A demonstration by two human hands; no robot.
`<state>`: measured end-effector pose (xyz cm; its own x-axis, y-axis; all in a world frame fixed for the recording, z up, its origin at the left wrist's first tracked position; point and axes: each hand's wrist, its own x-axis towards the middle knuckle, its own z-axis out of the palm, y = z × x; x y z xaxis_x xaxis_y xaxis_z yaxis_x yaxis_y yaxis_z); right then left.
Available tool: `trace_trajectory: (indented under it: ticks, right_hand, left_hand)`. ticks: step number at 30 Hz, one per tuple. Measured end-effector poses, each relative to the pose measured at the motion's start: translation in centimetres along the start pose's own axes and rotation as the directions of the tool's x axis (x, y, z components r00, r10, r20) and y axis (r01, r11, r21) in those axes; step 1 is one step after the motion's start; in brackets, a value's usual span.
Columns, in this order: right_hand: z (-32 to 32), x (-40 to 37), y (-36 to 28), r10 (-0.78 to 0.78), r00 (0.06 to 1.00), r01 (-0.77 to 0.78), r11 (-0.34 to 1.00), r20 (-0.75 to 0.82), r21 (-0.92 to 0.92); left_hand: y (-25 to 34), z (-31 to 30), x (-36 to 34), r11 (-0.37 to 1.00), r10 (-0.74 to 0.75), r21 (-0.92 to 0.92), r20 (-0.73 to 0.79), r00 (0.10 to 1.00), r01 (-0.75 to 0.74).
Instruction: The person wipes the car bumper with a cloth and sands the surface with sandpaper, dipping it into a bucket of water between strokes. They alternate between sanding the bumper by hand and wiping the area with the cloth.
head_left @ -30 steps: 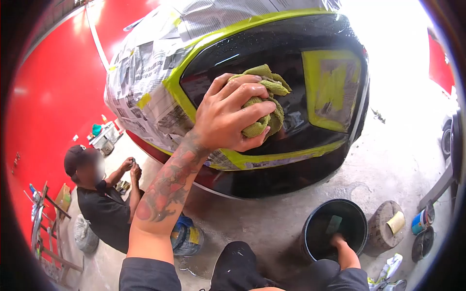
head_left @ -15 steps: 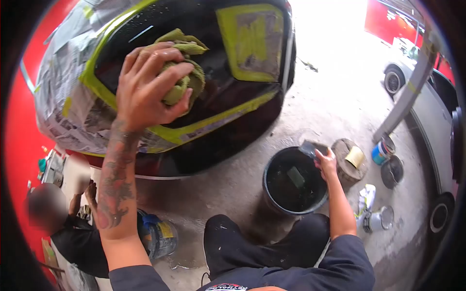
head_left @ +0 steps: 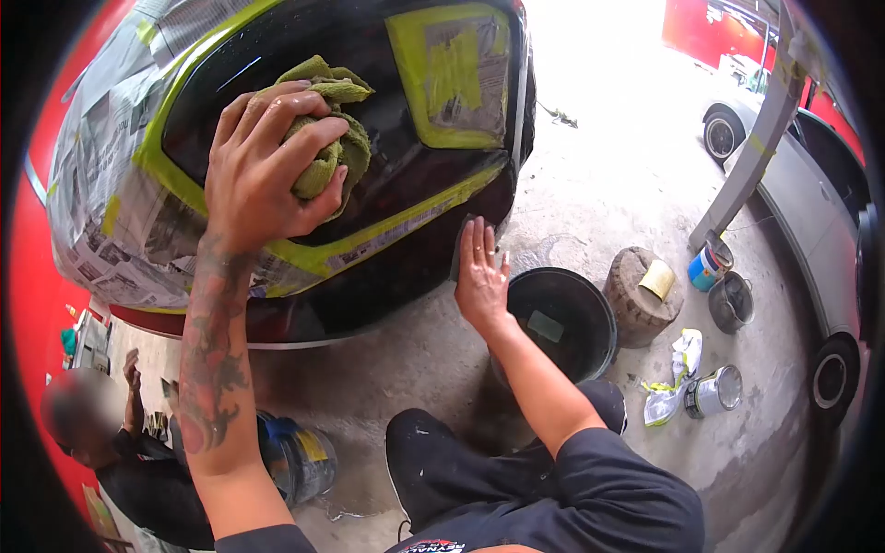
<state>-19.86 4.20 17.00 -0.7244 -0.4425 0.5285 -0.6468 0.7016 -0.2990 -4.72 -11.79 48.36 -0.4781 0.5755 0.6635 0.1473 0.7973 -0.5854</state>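
Black bodywork (head_left: 392, 170) backs two grips: left hand (head_left: 263, 170) clutching one green cloth (head_left: 354, 152), right hand (head_left: 482, 288) flat-fingered, its hold unclear.

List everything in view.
Curved vehicle body: one, black, left
Newspaper and tape: several, grey, lime, on body
Crumpled cloth: one, green, on body
Round tub: one, black, centre
Rectangular block: one, pale, in tub
Stump: one, brown, right
Curved piece: one, yellow, on stump
Cylindrical containers: three, blue, black, silver, right
Crumpled wrapper: one, white, right
Bucket: one, blue, left
Car: one, grey, right
Wall: one, red, left
Coworker: one, black-clothed, lower left
Left hand: one, on cloth
Right hand: one, at dark pad
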Motion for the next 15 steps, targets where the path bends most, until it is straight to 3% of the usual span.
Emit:
trace_trajectory:
  ticks: [2, 5, 9, 12, 13, 15]
  right_hand:
    - [-0.7, 2.4, 0.8, 0.069, 0.997, -0.071, 0.997, -0.045, -0.040]
    - [-1.4, 5.1, 1.4, 0.167, 0.986, -0.167, 0.986, 0.018, 0.013]
    - [-0.6, 1.6, -1.2, 0.107, 0.994, -0.108, 0.994, 0.021, 0.021]
    - [-1.4, 4.2, 0.7, 0.159, 0.987, -0.161, 0.981, -0.029, -0.106]
    - [-2.5, 5.2, 1.1, 0.217, 0.976, -0.216, 0.976, 0.031, -0.024]
    - [-2.4, 5.2, 0.1, 0.255, 0.966, -0.253, 0.967, 0.045, -0.037]
  left_hand:
    - [0.1, -0.1, 0.1, 1.000, 0.002, 0.003, 0.007, 1.000, -0.002]
    - [0.2, -0.2, 0.1, 1.000, -0.002, 0.003, 0.013, 1.000, 0.002]
    - [0.2, -0.2, 0.0, 1.000, -0.009, 0.003, 0.014, 1.000, 0.009]
    - [0.1, -0.1, 0.1, 1.000, -0.006, -0.008, 0.015, 1.000, 0.006]
    - [0.1, -0.1, 0.0, 1.000, -0.005, -0.016, 0.015, 1.000, 0.006]
    - [0.0, -0.2, 0.0, 1.000, -0.002, -0.013, 0.015, 1.000, 0.002]
